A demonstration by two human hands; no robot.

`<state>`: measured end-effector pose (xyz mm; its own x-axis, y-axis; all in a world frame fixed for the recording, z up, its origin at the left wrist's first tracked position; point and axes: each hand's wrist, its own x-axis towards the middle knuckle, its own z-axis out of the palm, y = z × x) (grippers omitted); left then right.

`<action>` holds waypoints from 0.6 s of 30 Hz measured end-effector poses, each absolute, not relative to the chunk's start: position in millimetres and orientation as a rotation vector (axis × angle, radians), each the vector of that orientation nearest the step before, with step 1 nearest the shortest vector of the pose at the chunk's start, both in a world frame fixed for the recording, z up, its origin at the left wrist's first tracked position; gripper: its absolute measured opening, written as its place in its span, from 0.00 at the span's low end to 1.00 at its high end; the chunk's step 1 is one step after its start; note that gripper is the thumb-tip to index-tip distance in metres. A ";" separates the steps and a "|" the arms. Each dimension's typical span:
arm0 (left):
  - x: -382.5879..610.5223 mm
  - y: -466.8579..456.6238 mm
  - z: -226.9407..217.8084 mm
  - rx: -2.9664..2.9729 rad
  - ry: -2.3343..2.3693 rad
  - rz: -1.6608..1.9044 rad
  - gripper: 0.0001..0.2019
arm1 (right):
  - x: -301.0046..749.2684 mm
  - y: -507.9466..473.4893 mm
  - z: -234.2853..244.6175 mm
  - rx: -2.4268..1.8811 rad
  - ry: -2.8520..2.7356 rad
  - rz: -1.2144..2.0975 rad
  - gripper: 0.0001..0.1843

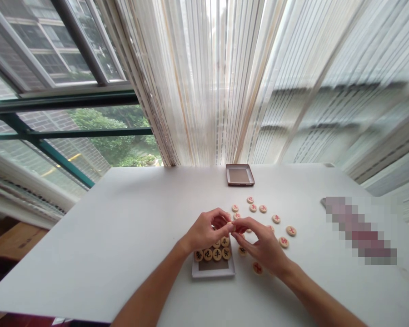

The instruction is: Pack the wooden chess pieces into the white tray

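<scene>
My left hand (206, 231) and my right hand (262, 243) meet above the far right corner of a shallow box, fingertips pinched together. Between them is a pale round xiangqi piece (231, 226), mostly covered by the fingers. Below, the open box (214, 273) holds rows of wooden xiangqi pieces with black characters (207, 254); its near strip shows bare brown bottom. My left hand hides the box's far part. Red-marked xiangqi pieces (284, 242) lie scattered around and beyond my right hand, and a black-marked piece (242, 250) rests beside the box.
The box lid (240, 184) lies inside-up near the far edge of the white table (122, 227). A blurred-out object (361, 231) lies at the right. Striped curtains (211, 91) and a window (88, 109) stand behind the table; a cardboard box (17, 240) is at lower left.
</scene>
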<state>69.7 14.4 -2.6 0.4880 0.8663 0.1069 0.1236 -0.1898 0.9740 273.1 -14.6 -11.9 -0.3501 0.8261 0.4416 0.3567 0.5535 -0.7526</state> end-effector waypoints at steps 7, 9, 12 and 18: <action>66.2 15.5 -2.1 1.602 0.812 0.798 0.14 | 274.0 -14.3 -12.6 -0.966 -1.947 0.697 0.09; 63.5 16.3 -1.2 1.637 0.801 0.758 0.14 | 274.2 -14.3 -13.7 -0.970 -1.950 0.696 0.09; 58.6 17.7 0.8 1.705 0.804 0.720 0.14 | 274.3 -14.9 -14.5 -0.969 -1.981 0.702 0.08; 54.9 19.3 3.0 1.714 0.850 0.705 0.13 | 273.0 -15.4 -12.4 -0.965 -2.000 0.703 0.07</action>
<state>54.9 19.3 3.0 0.5746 0.8169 0.0499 0.2000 -0.1992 0.9593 273.0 -15.4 -12.4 -0.3981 0.8196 0.4121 0.3811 0.5564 -0.7384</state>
